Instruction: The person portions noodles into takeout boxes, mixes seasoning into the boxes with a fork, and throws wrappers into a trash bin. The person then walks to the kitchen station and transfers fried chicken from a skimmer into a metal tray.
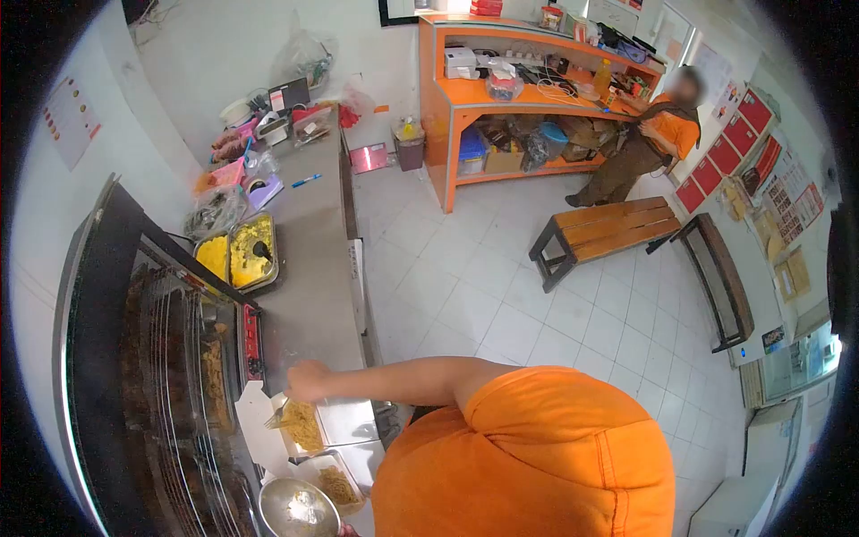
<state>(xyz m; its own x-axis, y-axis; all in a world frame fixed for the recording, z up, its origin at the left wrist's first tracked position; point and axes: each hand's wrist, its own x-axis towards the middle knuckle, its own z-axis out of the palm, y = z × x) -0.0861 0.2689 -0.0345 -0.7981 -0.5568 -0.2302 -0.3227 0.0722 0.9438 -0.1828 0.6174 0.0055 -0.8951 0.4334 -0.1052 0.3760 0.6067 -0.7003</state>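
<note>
My right hand is closed over an open white paper box of yellowish food. From it a metal fork appears to reach down to the food, its tines partly blurred. Below in view, a second white box holds brownish noodles. Beside that box is a round metal bowl, tilted, with small residue inside. My left hand shows only as fingertips at the bowl's rim, at the bottom edge; the rest is out of frame.
A glass display case stands close along the counter. Farther up are metal trays of yellow food, a blue pen and bagged items. Across the tiled floor stand a wooden bench, an orange desk and a person.
</note>
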